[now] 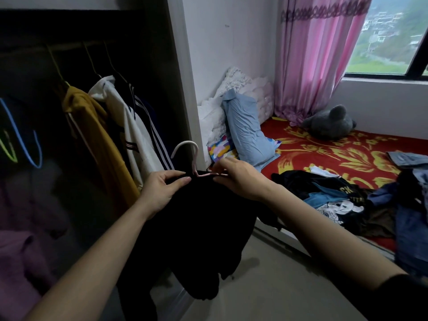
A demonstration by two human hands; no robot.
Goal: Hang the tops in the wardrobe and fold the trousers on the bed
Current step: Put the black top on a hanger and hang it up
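A black top (196, 228) hangs from a pale pink hanger (185, 147) in front of the open wardrobe (176, 66). My left hand (162, 188) pinches the top's collar on the hanger's left side. My right hand (236, 179) pinches the fabric and the hanger's arm on the right. The hanger's hook stands up between my hands. Inside the wardrobe a mustard top (92, 126) and a white top with dark stripes (136, 126) hang from the rail. A heap of tops (331, 195) and jeans (410, 228) lies on the red bed (324, 154).
A blue pillow (247, 133) and white bedding (231, 93) lean at the bed's head against the wall. A grey plush toy (328, 123) sits under the pink curtain (315, 54). Purple clothing (23, 251) fills the wardrobe's lower left. Bare floor (266, 286) runs between wardrobe and bed.
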